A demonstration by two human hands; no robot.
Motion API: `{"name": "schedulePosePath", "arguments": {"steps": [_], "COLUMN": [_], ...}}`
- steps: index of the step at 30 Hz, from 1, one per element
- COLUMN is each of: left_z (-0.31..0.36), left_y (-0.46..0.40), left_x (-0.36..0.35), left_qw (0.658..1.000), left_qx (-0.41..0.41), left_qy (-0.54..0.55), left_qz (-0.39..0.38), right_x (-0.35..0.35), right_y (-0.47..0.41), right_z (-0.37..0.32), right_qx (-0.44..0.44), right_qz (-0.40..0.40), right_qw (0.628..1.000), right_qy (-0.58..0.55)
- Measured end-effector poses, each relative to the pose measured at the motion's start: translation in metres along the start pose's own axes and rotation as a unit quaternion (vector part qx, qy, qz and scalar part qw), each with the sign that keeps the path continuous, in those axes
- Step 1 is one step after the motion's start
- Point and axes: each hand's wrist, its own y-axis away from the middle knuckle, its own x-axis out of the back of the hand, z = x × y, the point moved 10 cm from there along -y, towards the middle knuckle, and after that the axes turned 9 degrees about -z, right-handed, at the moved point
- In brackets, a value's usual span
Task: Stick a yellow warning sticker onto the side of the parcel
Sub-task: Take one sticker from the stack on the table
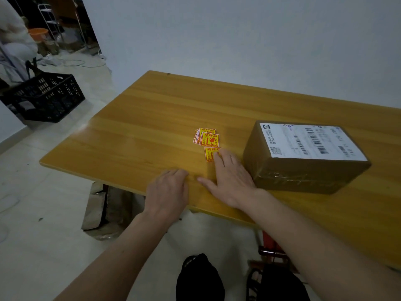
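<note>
Hands lie flat on the wooden table (134, 118), the left hand (168, 190) with fingers curled at the near edge, the right hand (230, 181) spread with fingertips on a loose yellow sticker (208, 154) below the sticker pile (207, 137), just beside the taped parcel (303, 170).

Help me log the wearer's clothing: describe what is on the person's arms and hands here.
Nothing is worn on them. The left hand and right hand are bare, without gloves, and no rings, watch or bracelets show. Both forearms are uncovered up to the frame's bottom edge; no sleeve is visible.
</note>
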Motion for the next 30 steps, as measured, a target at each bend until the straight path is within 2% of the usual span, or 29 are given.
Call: {"name": "schedulePosePath", "arguments": {"steps": [2,5,11,17,20,24,28,30], "left_z": [0.002,0.000,-0.004,0.023,0.040,0.055,0.066,0.073], "left_y": [0.001,0.001,0.003,0.021,0.033,0.051,0.064,0.072], "left_x": [-0.001,-0.004,-0.012,-0.015,-0.018,-0.024,-0.025,-0.023], "left_qw": [1.000,1.000,0.997,0.998,0.998,0.998,0.999,0.999], "left_qx": [-0.001,0.011,0.019,0.001,-0.015,-0.032,-0.015,-0.001], "left_qy": [0.002,0.015,0.065,0.044,0.029,0.036,0.029,0.032], "left_qz": [-0.003,-0.008,-0.034,-0.039,-0.052,-0.033,-0.033,-0.034], "right_x": [0.000,-0.012,-0.021,-0.031,-0.033,-0.034,-0.033,-0.029], "right_y": [-0.013,-0.020,0.016,0.059,0.083,0.107,0.123,0.128], "right_z": [0.004,0.004,-0.001,-0.005,-0.005,-0.003,0.003,0.000], "right_qx": [-0.015,-0.015,0.027,0.056,0.075,0.104,0.091,0.095], "right_qz": [-0.029,-0.073,-0.046,-0.034,-0.002,0.050,0.121,0.130], "right_qw": [0.999,0.997,0.998,0.997,0.997,0.993,0.988,0.987], "right_qy": [-0.029,-0.016,0.030,0.028,0.025,0.012,0.009,0.008]}}
